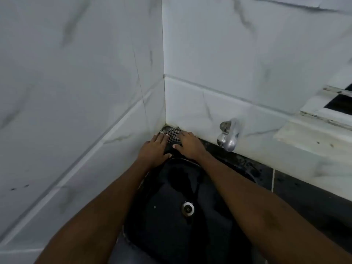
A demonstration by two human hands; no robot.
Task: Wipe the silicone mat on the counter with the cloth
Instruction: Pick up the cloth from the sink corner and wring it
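Left hand [154,149], right hand [188,144]: flat, fingers straight, pressing black-and-white checked cloth [173,135] into bench [247,162] corner, likely for firm wiping contact.

Cloth [173,137], 12 o'clock of sink: woven fabric, fine black-white check, matt. Sink [171,216]: black, smooth, glossy, wet sheen. Tap [229,137], 2 o'clock: polished chrome metal. Wall tiles [95,73]: white marble-look, smooth. Counter [304,197], 3 o'clock: dark mottled stone.
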